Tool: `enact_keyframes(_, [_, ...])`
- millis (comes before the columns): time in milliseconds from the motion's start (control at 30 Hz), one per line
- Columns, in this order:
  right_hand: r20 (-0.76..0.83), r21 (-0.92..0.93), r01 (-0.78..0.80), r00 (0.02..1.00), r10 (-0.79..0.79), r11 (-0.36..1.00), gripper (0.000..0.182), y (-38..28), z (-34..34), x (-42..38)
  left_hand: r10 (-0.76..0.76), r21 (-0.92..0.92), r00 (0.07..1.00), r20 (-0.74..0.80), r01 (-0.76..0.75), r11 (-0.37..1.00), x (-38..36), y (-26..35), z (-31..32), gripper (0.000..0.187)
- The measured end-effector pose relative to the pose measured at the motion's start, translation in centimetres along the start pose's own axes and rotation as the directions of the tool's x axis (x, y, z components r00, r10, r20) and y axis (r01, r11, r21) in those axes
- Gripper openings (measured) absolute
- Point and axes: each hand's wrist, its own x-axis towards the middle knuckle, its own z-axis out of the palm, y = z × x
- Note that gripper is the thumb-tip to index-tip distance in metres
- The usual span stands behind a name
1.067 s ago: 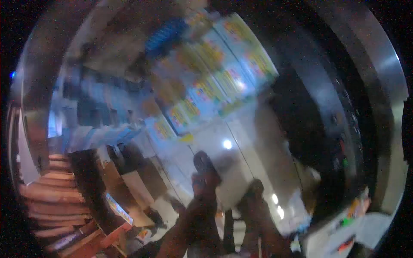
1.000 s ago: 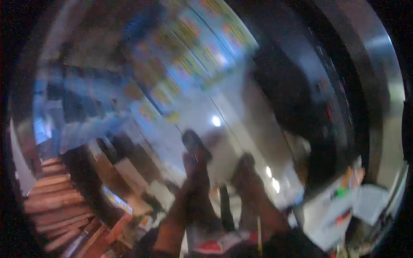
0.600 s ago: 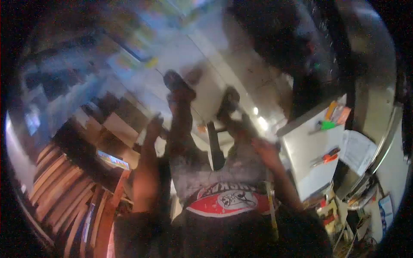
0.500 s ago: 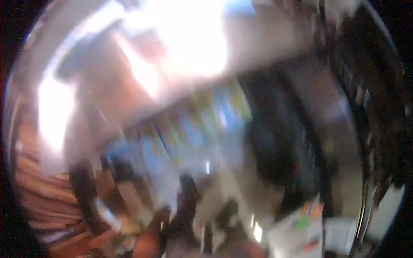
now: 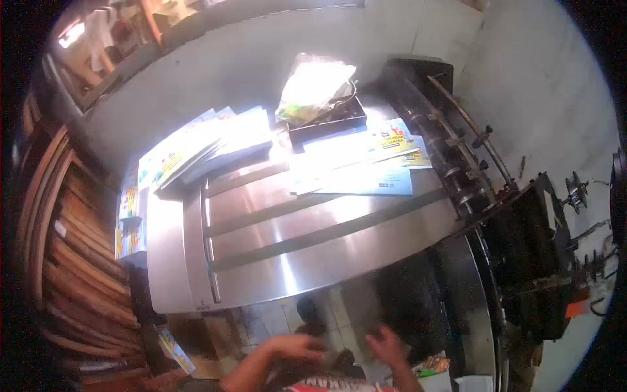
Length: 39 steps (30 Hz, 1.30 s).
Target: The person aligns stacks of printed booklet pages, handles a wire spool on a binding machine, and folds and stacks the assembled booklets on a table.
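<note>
My left hand (image 5: 299, 347) is low in front of my body, its fingers reaching inward and nothing held in them. Opposite it, my right hand (image 5: 385, 346) is raised with fingers apart, also bare. A gap separates the two hands, and both hang over the floor, short of the front edge of a metal table (image 5: 313, 261). On that table lie a thick stack of printed booklets (image 5: 179, 157) at left and a few loose booklets (image 5: 356, 176) at right, with blue and yellow covers.
Behind the booklets, a clear plastic bag (image 5: 307, 98) rests in a black tray (image 5: 330, 124). Machine rollers and rods (image 5: 457, 147) border the table's right side. Wooden boards (image 5: 85, 261) are stacked at left. More booklets (image 5: 130, 228) sit beside the table's left edge.
The earlier view is heavily smeared by motion; now it is steady and faces the metal table. Both hands, blurred at the bottom before, now show clearly apart from each other.
</note>
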Motion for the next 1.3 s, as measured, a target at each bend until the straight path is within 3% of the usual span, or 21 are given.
enact_keyframes(33, [-0.084, 0.006, 0.113, 0.990, -0.112, 0.994, 0.038, -2.7, -1.6, 2.0, 0.135, -0.068, 0.991, -0.024, -0.136, 0.988, -2.1, 4.8, -2.5, 0.059])
enact_keyframes(100, [-0.346, -0.170, 0.464, 0.798, -0.493, 0.870, 0.029, -8.8, -2.2, 4.4, 0.415, -0.090, 0.895, -0.165, -0.433, 0.897, -5.9, 9.7, -9.4, 0.050])
enact_keyframes(133, [-0.397, -0.223, 0.536, 0.713, -0.578, 0.814, 0.028, -10.7, -3.1, 6.7, 0.563, 0.262, 0.768, -0.305, -0.500, 0.825, -6.2, 12.9, -14.4, 0.048])
enact_keyframes(167, [-0.442, -0.278, 0.592, 0.620, -0.648, 0.756, 0.027, -12.0, -4.0, 9.2, 0.401, 0.189, 0.766, -0.503, -0.355, 0.916, -6.0, 15.8, -18.3, 0.045])
enact_keyframes(200, [-0.374, -0.393, 0.578, 0.610, -0.699, 0.715, 0.030, -14.0, -5.1, 11.6, 0.399, 0.395, 0.547, -0.736, -0.131, 0.909, -2.9, 16.2, -22.6, 0.045])
enact_keyframes(233, [-0.302, -0.502, 0.563, 0.597, -0.743, 0.657, 0.033, -15.9, -6.3, 14.2, 0.350, 0.362, 0.479, -0.805, -0.071, 0.929, -0.6, 18.4, -27.5, 0.048])
enact_keyframes(300, [-0.255, -0.606, 0.468, 0.653, -0.714, 0.644, 0.040, -18.1, -7.5, 19.2, 0.562, 0.637, 0.330, -0.759, 0.194, 0.746, 4.9, 18.4, -34.8, 0.054])
enact_keyframes(333, [-0.179, -0.683, 0.485, 0.614, -0.769, 0.546, 0.041, -19.2, -7.9, 20.9, 0.493, 0.603, 0.400, -0.773, 0.219, 0.767, 6.4, 19.0, -36.1, 0.052])
enact_keyframes(367, [-0.112, -0.763, 0.483, 0.556, -0.824, 0.430, 0.042, -20.2, -10.4, 23.4, 0.367, 0.560, 0.480, -0.796, 0.357, 0.747, 9.3, 19.1, -38.0, 0.048])
enact_keyframes(433, [-0.035, -0.770, 0.511, 0.563, -0.826, 0.381, 0.043, -19.9, -12.2, 25.7, 0.436, 0.501, 0.248, -0.865, 0.465, 0.730, 11.6, 17.8, -37.5, 0.048])
enact_keyframes(500, [0.055, -0.759, 0.561, 0.560, -0.827, 0.329, 0.044, -19.5, -13.2, 27.9, 0.336, 0.464, 0.340, -0.878, 0.436, 0.771, 11.1, 18.5, -38.4, 0.051])
enact_keyframes(567, [0.212, -0.716, 0.646, 0.562, -0.799, 0.265, 0.046, -19.5, -14.1, 29.7, 0.338, 0.471, 0.337, -0.879, 0.503, 0.725, 11.1, 18.9, -38.6, 0.054])
enact_keyframes(600, [0.254, -0.732, 0.630, 0.605, -0.754, 0.259, 0.042, -19.7, -13.9, 30.5, 0.224, 0.440, 0.440, -0.869, 0.484, 0.756, 10.9, 19.5, -39.5, 0.062])
enact_keyframes(700, [0.298, -0.781, 0.610, 0.553, -0.778, 0.134, 0.032, -20.9, -14.0, 29.7, 0.122, 0.395, 0.479, -0.869, 0.526, 0.753, 9.9, 21.8, -40.1, 0.071])
enact_keyframes(767, [0.260, -0.750, 0.633, 0.549, -0.794, 0.193, 0.025, -20.6, -13.8, 30.2, 0.125, 0.432, 0.512, -0.850, 0.542, 0.721, 10.1, 21.5, -41.0, 0.077])
enact_keyframes(900, [0.286, -0.813, 0.575, 0.528, -0.799, 0.089, 0.018, -21.0, -13.9, 30.0, 0.066, 0.438, 0.561, -0.825, 0.561, 0.702, 10.3, 21.7, -41.5, 0.078])
enact_keyframes(1067, [0.361, -0.776, 0.610, 0.635, -0.683, 0.157, 0.009, -22.8, -15.0, 25.4, 0.088, 0.436, 0.549, -0.832, 0.546, 0.716, 10.7, 21.1, -41.6, 0.076])
enact_keyframes(1133, [0.214, -0.722, 0.601, 0.664, -0.716, 0.342, 0.008, -21.8, -16.2, 19.8, 0.098, 0.444, 0.560, -0.823, 0.525, 0.726, 10.6, 20.8, -40.6, 0.077])
enact_keyframes(1200, [0.113, -0.750, 0.346, 0.907, -0.407, 0.563, 0.015, -24.4, -20.1, 13.0, 0.174, 0.441, 0.482, -0.858, 0.519, 0.733, 10.4, 21.5, -40.1, 0.068])
enact_keyframes(1267, [-0.124, -0.433, 0.174, 0.960, -0.250, 0.884, 0.023, -23.6, -22.9, 8.6, 0.187, 0.451, 0.477, -0.859, 0.532, 0.717, 10.0, 22.1, -40.0, 0.075])
enact_keyframes(1300, [-0.125, -0.434, 0.161, 0.964, -0.237, 0.886, 0.023, -23.1, -23.4, 7.5, 0.190, 0.461, 0.475, -0.859, 0.560, 0.689, 9.7, 22.3, -39.8, 0.081])
